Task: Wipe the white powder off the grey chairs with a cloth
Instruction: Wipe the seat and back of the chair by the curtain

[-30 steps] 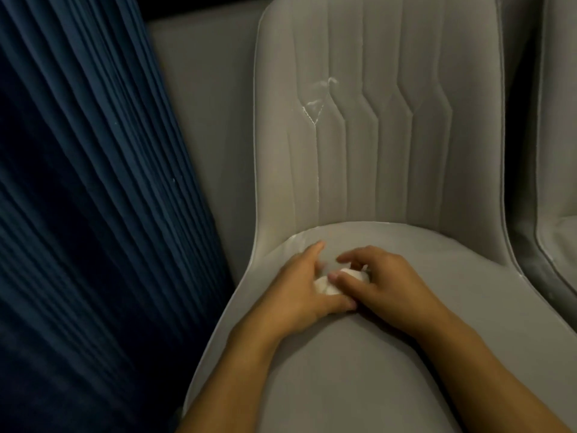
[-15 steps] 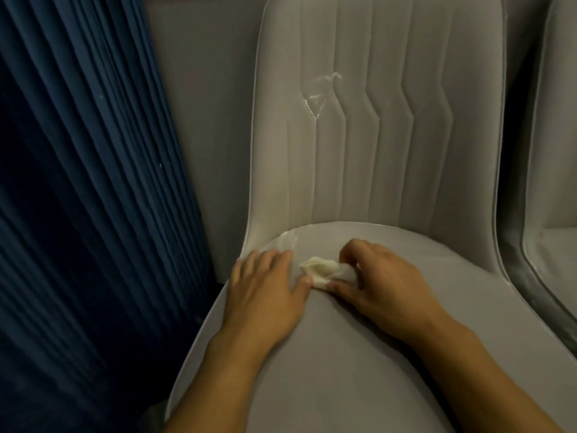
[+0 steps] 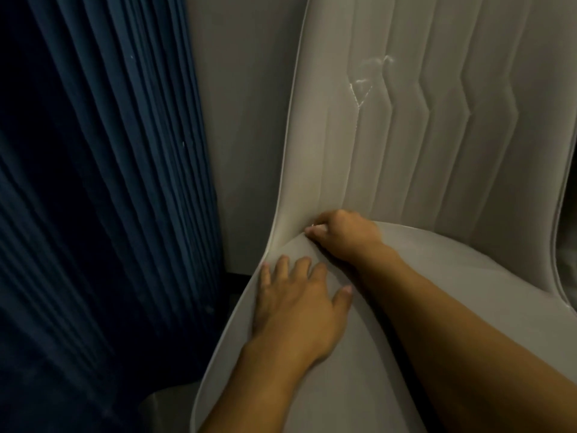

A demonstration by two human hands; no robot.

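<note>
A grey padded chair [image 3: 452,276] fills the right of the head view. White powder [image 3: 362,85] streaks a seam high on its backrest. My right hand [image 3: 343,235] is curled round a small white cloth [image 3: 318,227], of which only a sliver shows, and pushes it into the crease where seat meets backrest at the back left corner. My left hand [image 3: 296,304] lies flat on the seat's left edge, fingers spread, just in front of the right hand.
A dark blue pleated curtain [image 3: 103,198] hangs at the left, close to the chair. A grey wall [image 3: 243,120] stands between curtain and chair. The edge of a second chair [image 3: 568,239] shows at the far right.
My right hand has carried the cloth from the middle of the seat back and left into the corner crease. The left hand slid to the seat's left edge. The view has moved in closer.
</note>
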